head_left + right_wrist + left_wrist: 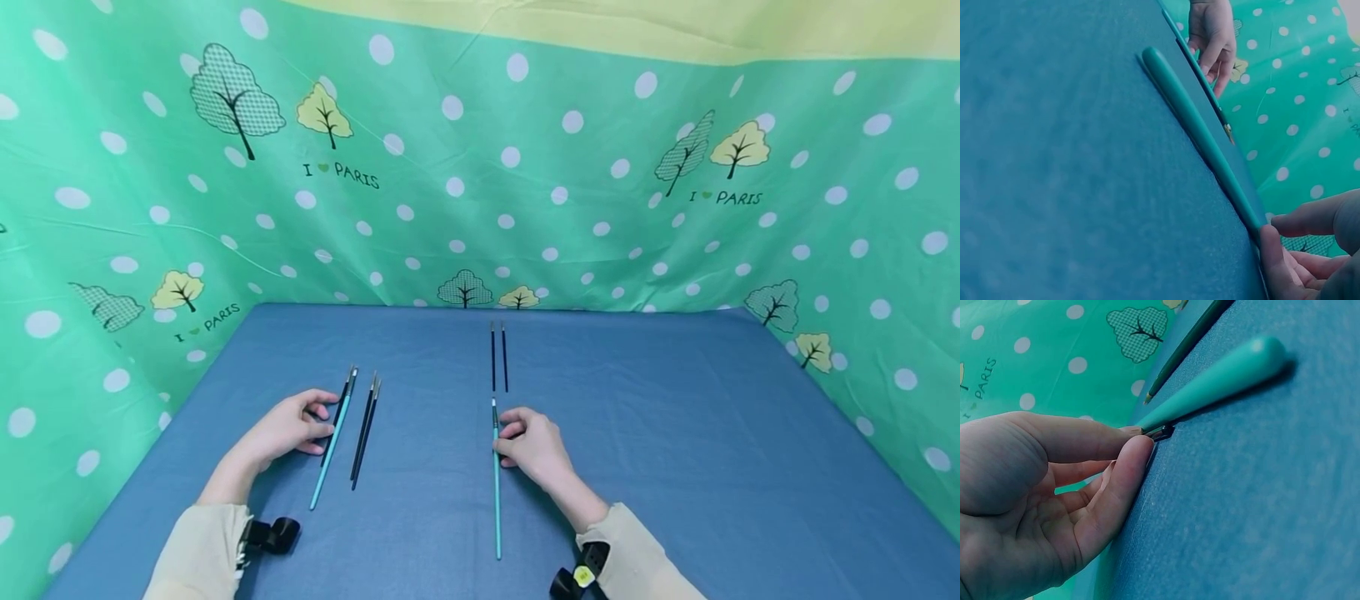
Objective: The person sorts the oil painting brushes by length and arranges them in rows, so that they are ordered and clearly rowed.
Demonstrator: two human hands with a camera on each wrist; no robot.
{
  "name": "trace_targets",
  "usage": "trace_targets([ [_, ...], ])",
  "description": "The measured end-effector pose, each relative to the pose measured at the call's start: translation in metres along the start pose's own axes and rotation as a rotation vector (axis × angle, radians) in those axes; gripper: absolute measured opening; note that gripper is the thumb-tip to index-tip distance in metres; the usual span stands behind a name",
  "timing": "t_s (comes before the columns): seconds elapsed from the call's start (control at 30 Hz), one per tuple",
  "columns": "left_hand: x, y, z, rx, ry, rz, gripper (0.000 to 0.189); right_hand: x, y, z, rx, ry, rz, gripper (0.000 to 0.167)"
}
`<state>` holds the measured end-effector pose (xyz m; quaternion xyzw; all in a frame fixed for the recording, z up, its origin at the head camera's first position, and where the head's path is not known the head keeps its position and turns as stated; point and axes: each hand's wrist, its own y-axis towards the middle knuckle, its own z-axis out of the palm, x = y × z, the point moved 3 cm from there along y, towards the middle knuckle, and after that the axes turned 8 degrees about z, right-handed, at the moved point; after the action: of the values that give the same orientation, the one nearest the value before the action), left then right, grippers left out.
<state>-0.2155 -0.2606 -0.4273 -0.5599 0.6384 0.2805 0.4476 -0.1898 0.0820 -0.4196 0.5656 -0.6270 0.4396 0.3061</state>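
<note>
At the left of the head view, my left hand has its thumb and fingertips at a black paintbrush, whose dark end pokes out from the pinch in the left wrist view. A teal paintbrush lies alongside, against the fingertips; whether it is pinched too, I cannot tell. Near the middle, my right hand pinches another teal paintbrush between thumb and index finger. This one lies lengthwise on the cloth, bristles pointing away, its handle end large in the right wrist view.
Two thin black paintbrushes lie close together right of the left hand. Beyond the right hand's brush, a black paintbrush and another black paintbrush lie side by side. Blue cloth covers the table; a green printed curtain hangs behind.
</note>
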Motion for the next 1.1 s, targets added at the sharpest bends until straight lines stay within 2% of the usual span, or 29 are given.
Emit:
trace_targets([
  [0.23,0.001,0.0,0.001,0.0,-0.002,0.006,0.053,0.011,0.0,0.003,-0.018,-0.027,-0.028,0.035],
  [0.47,0.001,-0.001,0.002,0.0,0.001,0.006,0.053,0.028,0.0,0.013,0.028,-0.05,-0.077,0.036],
  [0.7,-0.002,-0.002,0.003,-0.003,0.002,0.005,0.052,0.045,0.006,0.033,0.104,-0.08,-0.071,0.038],
  [0.9,-0.004,-0.003,0.004,-0.008,0.005,0.003,0.052,0.059,0.009,0.051,0.202,-0.019,-0.034,0.039],
  [1.1,-0.003,-0.003,0.004,-0.012,0.007,0.007,0.052,0.069,0.014,0.071,0.289,0.091,-0.03,0.038],
])
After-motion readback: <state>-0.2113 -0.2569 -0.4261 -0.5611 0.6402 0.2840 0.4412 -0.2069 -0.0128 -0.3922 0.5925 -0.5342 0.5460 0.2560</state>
